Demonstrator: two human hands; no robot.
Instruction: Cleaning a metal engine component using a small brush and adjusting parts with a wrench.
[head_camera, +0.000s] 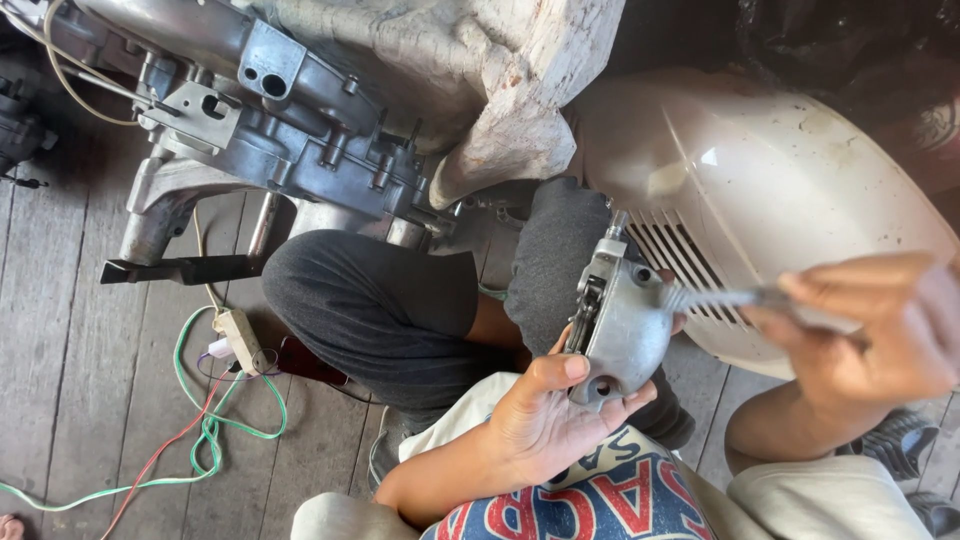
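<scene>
Left hand (545, 420): cradles small grey cast-metal engine housing (620, 325). Right hand (880, 325): pinches slim metal brush-like tool (715, 298), tip touching housing, beside cream scooter side panel (770, 180).

left hand (545, 415): palm up, fingers curled loosely round something it's cradling, thumb pressed against the near side
left fingers (625, 405): tips poke out underneath, supporting from below
left forearm: bare, comes in from the bottom of the view and angles up to the right, wrist bent back a bit
right hand (880, 325): closed in a pinch grip, knuckles up, thumb and forefinger clamped on a thin handle (pretty blurry)
right forearm: bare, comes in low on the right, bent up toward the hand
gap between hands: close but not touching
</scene>
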